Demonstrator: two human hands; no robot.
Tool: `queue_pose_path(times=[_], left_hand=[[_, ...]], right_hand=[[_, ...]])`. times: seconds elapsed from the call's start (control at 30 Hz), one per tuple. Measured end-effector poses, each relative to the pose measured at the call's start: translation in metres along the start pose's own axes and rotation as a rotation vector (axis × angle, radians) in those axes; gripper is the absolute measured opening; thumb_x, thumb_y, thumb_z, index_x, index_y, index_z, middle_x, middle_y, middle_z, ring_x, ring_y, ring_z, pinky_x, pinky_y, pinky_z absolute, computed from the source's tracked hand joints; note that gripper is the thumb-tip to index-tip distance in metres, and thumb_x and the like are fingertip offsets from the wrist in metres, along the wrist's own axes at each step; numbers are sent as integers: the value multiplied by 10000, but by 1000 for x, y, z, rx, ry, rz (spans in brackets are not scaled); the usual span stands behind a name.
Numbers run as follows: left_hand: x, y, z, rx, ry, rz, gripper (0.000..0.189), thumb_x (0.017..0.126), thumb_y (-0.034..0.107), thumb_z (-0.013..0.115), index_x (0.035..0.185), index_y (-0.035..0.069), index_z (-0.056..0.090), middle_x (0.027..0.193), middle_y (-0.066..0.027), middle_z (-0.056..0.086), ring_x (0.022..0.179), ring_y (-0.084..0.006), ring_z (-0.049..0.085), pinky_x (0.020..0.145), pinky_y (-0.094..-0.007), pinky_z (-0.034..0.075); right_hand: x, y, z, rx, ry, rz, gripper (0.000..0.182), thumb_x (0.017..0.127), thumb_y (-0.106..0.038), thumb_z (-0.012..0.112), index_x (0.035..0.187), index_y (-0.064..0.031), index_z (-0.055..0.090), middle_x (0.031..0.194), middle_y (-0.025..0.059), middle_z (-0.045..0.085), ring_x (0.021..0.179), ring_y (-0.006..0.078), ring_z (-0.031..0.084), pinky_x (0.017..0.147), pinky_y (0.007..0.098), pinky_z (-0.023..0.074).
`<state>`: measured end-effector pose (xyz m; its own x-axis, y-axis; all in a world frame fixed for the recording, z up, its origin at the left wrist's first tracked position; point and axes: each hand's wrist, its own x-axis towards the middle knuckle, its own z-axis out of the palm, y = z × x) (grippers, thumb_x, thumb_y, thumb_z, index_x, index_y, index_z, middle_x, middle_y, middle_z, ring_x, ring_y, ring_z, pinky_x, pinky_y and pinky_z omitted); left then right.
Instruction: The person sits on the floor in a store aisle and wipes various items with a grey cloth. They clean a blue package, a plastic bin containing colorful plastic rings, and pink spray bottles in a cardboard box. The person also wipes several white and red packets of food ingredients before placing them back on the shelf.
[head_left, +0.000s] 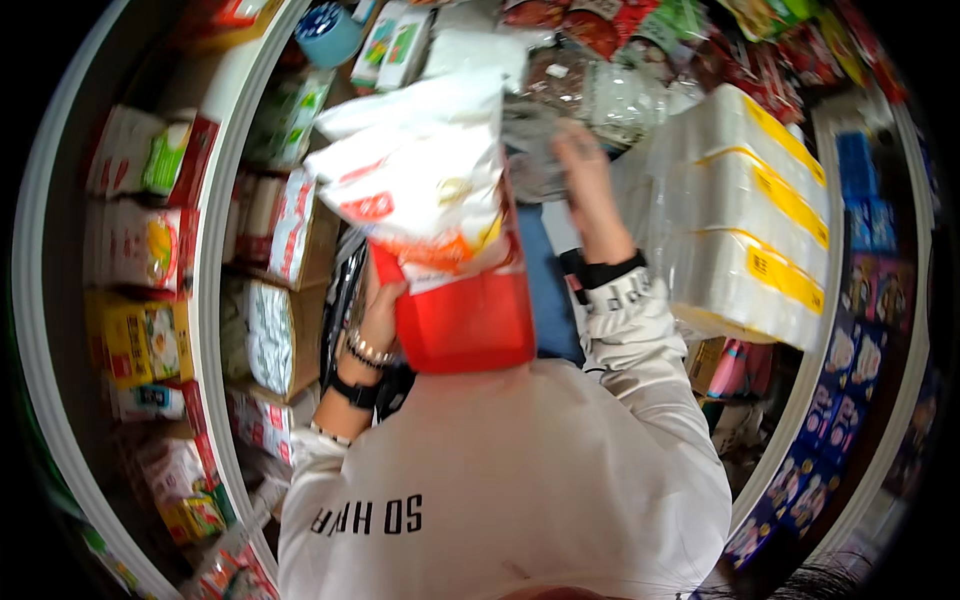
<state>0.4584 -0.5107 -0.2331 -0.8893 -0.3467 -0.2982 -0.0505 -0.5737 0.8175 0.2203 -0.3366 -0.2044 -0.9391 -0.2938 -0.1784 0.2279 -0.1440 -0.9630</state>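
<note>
My left hand (384, 306) grips the left side of a red display box (465, 322), held tilted in front of my chest. White printed snack packets (435, 180) stand packed in that box, their tops fanned out at the far end. A crumpled grey cloth (534, 146) is in my right hand (589, 184), close beside the box's right side. Motion blurs the cloth and the fingers, and whether the cloth touches the box I cannot tell. The fingers of my left hand are partly hidden behind the box.
Shelves with boxed packets (150, 247) run along the left, behind a white shelf edge (221, 225). A plastic-wrapped stack of white packs with yellow labels (750, 217) stands at the right. Clear bags of food (619, 94) and a blue tub (328, 36) lie ahead.
</note>
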Motion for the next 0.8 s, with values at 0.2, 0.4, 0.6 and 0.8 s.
queue_pose_path(times=[0.2,0.4,0.6,0.8], left_hand=[[4,6,4,599,3,100,671,784,49,490,1395,51,214,1365,-183,353,1247,-266,364,1008,-351,308],[19,35,-9,998,193,353,461,818,179,590,1236,25,472,1243,-209,479,1139,-307,478,959,-360,366],[56,57,15,531,135,292,332,840,172,605,1103,-11,520,1137,-81,539,927,-118,552,839,-280,427],[53,40,20,690,206,516,300,754,129,695,1002,4,581,1133,-122,541,985,-203,549,864,-321,423]], right_hand=[[-50,-13,-28,-287,31,-160,404,847,-135,561,1213,6,466,1166,119,504,1077,201,478,937,305,362],[-96,-15,12,-700,-130,-707,475,754,-53,620,1203,-26,468,1228,175,457,1163,310,432,981,379,342],[-87,-1,74,-1150,-692,-975,302,683,-67,579,983,-84,613,1104,92,549,1110,291,478,802,372,463],[-123,25,43,-1374,-1210,-430,249,686,-43,550,924,-71,618,1067,64,572,980,272,534,784,349,484]])
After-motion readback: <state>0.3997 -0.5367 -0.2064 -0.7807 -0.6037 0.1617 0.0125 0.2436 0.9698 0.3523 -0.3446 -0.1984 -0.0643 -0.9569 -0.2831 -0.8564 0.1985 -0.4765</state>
